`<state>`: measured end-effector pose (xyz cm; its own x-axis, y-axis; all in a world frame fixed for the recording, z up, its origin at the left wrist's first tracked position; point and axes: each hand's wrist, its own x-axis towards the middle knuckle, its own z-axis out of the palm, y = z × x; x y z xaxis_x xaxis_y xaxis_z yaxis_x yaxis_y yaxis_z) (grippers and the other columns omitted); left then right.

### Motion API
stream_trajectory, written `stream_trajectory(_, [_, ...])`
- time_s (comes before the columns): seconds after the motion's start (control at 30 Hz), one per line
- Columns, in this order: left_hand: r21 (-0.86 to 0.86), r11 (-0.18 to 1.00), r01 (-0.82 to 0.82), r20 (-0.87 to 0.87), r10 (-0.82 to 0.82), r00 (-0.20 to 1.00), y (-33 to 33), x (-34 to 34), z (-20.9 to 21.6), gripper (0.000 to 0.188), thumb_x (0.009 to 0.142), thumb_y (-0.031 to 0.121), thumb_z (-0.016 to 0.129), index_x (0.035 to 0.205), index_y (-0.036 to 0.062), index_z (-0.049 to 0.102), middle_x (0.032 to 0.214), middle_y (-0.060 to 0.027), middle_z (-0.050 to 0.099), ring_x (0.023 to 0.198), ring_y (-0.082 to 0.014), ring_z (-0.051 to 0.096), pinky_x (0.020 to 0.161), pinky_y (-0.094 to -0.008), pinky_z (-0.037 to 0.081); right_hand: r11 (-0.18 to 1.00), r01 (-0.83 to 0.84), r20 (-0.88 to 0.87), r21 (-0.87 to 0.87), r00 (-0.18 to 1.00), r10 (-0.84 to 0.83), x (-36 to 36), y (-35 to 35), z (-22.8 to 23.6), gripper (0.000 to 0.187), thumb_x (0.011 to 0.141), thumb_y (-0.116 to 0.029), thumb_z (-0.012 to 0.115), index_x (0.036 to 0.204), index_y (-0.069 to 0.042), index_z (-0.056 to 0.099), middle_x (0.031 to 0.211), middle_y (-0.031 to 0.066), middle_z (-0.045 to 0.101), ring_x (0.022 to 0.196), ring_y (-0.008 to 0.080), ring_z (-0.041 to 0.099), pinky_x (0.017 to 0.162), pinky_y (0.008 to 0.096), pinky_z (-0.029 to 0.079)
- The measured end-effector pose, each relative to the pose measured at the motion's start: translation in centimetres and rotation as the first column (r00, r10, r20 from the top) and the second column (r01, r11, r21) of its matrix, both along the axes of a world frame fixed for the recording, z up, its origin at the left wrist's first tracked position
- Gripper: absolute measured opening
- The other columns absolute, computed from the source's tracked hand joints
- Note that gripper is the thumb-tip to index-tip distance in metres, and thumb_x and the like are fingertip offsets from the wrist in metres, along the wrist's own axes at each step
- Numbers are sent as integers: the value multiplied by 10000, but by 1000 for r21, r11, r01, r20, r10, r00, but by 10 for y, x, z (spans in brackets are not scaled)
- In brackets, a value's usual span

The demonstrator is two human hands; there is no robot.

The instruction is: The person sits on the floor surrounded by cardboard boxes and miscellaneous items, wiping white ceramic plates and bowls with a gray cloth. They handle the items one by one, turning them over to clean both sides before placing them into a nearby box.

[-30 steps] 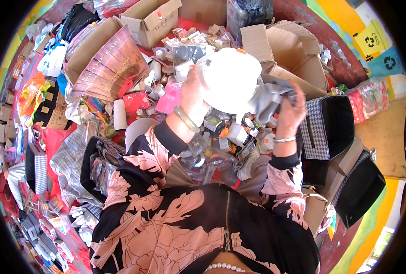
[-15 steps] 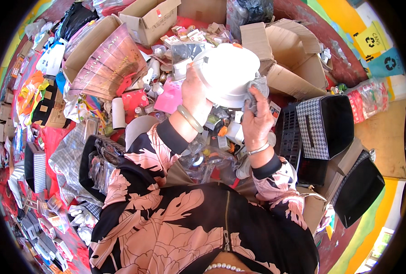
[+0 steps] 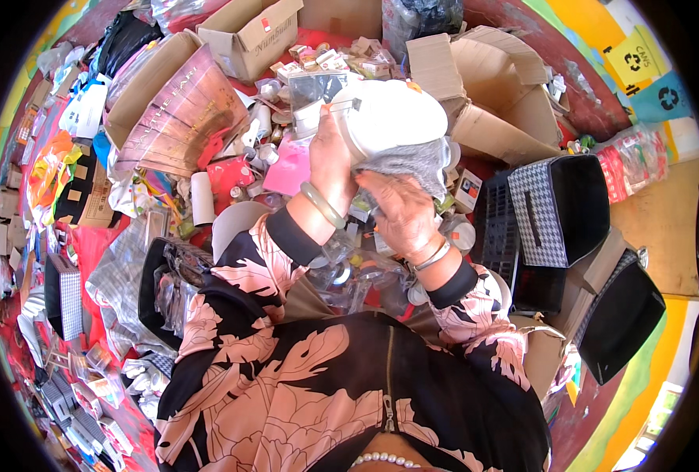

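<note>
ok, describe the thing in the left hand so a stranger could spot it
Start at the heap of small packaging in front of the open cardboard box. Above it, the left hand holds a round white plastic container, the largest plain white thing there, while the right hand presses grey cloth against it.

We are at a recycling sorting spot: heaps of mixed packaging cover the red floor (image 3: 98,252), open cardboard boxes (image 3: 487,94) lie far, and bin signs with recycling symbols (image 3: 652,75) hang far right.

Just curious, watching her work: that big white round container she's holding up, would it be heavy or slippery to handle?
Probably light: the left hand steadies the white container alone. Its smooth, rounded surface looks somewhat slippery, and the right hand presses a grey cloth against it.
</note>
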<state>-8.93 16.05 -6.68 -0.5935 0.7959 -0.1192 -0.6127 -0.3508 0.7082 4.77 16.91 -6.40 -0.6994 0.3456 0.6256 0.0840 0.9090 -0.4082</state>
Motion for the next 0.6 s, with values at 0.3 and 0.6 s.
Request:
stream_trajectory(0.3, [22,1000,6,104,-8,995,6,-14,1,417,987,336,392,1222,3,482,1132,-86,596,990,-181,608,846,-310,505,980,65,127,186,988,-89,25,6,6,500,602,80,564,1089,-33,591,986,132,647,851,281,632,808,365,474])
stream_trajectory(0.6, [118,991,56,139,-72,988,9,-29,-1,431,968,350,440,1159,-29,514,1057,-97,621,912,-184,634,797,-306,525,890,308,112,335,925,-363,50,40,-1,407,705,24,559,1107,-44,555,1037,122,623,954,289,598,853,406,454])
